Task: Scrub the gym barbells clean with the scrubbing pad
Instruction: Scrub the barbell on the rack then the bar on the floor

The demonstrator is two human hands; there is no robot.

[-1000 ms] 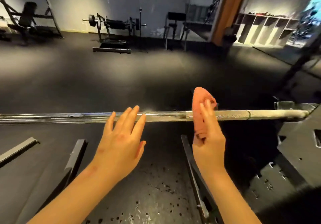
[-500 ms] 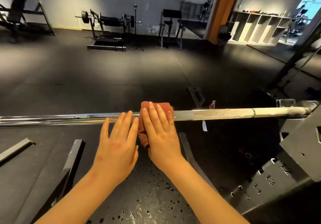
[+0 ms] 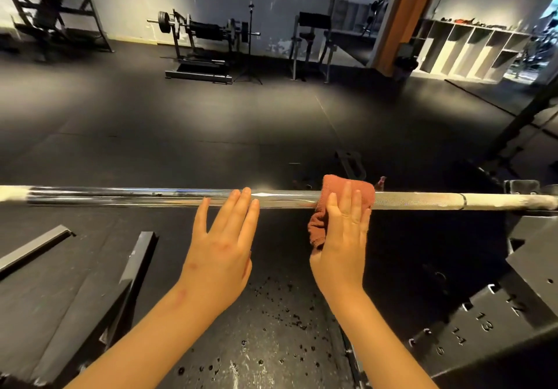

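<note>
A long steel barbell (image 3: 136, 197) runs across the view at waist height, shiny at the left and chalky white toward the right end. A reddish-brown scrubbing pad (image 3: 332, 189) is draped over the bar right of centre. My right hand (image 3: 344, 237) presses the pad onto the bar with flat, straight fingers. My left hand (image 3: 223, 243) lies flat beside it, its straight fingertips touching the bare bar to the left of the pad.
A black rack upright (image 3: 513, 307) with white numbers holds the bar's right end. Grey bench rails (image 3: 133, 271) lie below at left. The dark rubber floor (image 3: 271, 343) beneath is spotted with drops. Weight benches (image 3: 199, 38) and white cubbies (image 3: 471, 53) stand far back.
My right hand slid the pad left along the bar until it met my left hand, then back to the right. My left hand stayed flat on the bar.
</note>
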